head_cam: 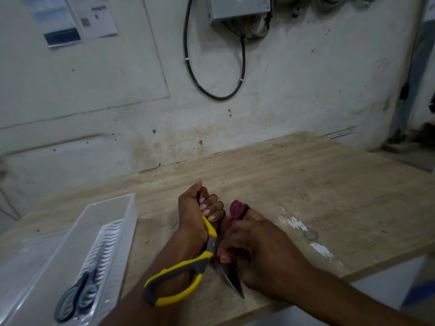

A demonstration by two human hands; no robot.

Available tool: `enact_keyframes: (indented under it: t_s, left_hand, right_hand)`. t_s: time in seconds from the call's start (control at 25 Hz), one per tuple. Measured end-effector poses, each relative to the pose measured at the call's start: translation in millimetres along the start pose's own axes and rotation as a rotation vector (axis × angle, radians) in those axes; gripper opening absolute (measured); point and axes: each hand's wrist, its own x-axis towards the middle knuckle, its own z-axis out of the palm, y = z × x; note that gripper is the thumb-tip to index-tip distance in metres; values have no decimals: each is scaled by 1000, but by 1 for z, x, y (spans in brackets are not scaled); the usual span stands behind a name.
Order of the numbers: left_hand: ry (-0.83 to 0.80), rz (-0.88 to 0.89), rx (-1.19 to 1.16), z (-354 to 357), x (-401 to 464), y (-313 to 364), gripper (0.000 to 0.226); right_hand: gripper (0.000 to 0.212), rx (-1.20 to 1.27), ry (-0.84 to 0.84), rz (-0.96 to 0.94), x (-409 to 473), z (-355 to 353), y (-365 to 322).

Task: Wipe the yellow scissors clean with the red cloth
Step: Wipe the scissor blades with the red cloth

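Yellow scissors (179,276) sit lowest and closest in the head view, spread wide open: one loop handle hangs free below the grip, while the left hand (196,222) has its fingers curled tight round the other handle, probably so the tool stays splayed and steady with both blades exposed for wiping. Just right of that grip, the right hand (256,250) pinches the red cloth (236,211) around a blade, fingers closed over the fabric; a bunched end of the cloth sticks out above the knuckles, and the bare steel tip (233,282) pokes out beneath them, pointing toward the camera. Holding the cloth folded over the blade looks like a way to rub both faces at once while keeping skin off the edge. Both hands work just over the wooden table (329,196). Well to the left of the left-hand grip lies a clear plastic tray (117,208) holding blue-grey scissors (77,295), seemingly parked there out of the way. On the wall beyond, paper notices (77,17) carry print, but it is too blurred to read; no brand shows on the scissors.
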Motion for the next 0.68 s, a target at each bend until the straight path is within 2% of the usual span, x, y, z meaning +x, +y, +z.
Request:
enact_keyframes:
  t_s: [0.08,0.12,0.24,0.32,0.44,0.56,0.6,0.68]
  left_hand:
    - [-2,-18,9,-2,0,-1,64]
    - [-6,-24,7,-2,-1,-2,64]
    - [-19,-30,-12,2,-2,-2,62]
    - [-19,-23,-3,3,-1,-1,63]
    - [11,4,12,1,-1,-1,61]
    - [30,-6,-24,-2,-3,-3,59]
    - [28,-10,-33,-3,-4,-3,59]
    - [17,-6,-37,0,-3,-3,58]
  right_hand:
    - [22,-43,-92,15,0,-9,5]
    - [22,-38,-84,49,1,-15,8]
    - [13,18,90,151,4,-16,6]
    - [13,1,65,103,3,-8,-4]
    - [22,-91,65,81,4,-1,-8]
    - [20,-365,146,145,13,-3,1]
    - [20,-375,129,166,13,-3,4]
    - [12,-204,122,199,9,-6,7]
